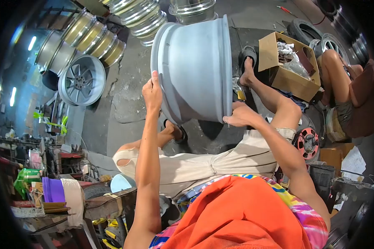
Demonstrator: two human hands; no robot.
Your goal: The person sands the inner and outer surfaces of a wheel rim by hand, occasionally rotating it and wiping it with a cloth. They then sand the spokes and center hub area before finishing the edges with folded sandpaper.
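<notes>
through my remote feed i see the grey wheel rim (pixel 195 68) to the left of the open cardboard box (pixel 293 85), its barrel towards me, one flange on the side nearer the box and the other on the side away from it. i have both hands on it. the left hand (pixel 152 93) is at the flange farther from the box, thumb lying up along the edge; its other fingers pass out of sight around the metal, so i cannot tell how far they curl. the right hand (pixel 241 115) is at the flange nearer the box, lower than the box and to its left, fingers closed on the bottom part of that edge, though i cannot make out every fingertip. whether the rim's underside touches the floor (pixel 124 91), i cannot tell either.

crumpled plastic (pixel 293 62) lies inside the box. between box and rim i see a dark slipper (pixel 248 53) on the right foot (pixel 246 76). just above the box is a black tyre (pixel 295 31), and just right of it another person's bent knee (pixel 332 62). below the box there is a salmon-coloured reel (pixel 307 143). well left of the box, past the rim, a spoked wheel (pixel 79 83) stands beside a row of gold rims (pixel 91 37). far below the box, an orange cloth (pixel 237 211) covers part of a patterned shirt (pixel 311 220).
</notes>
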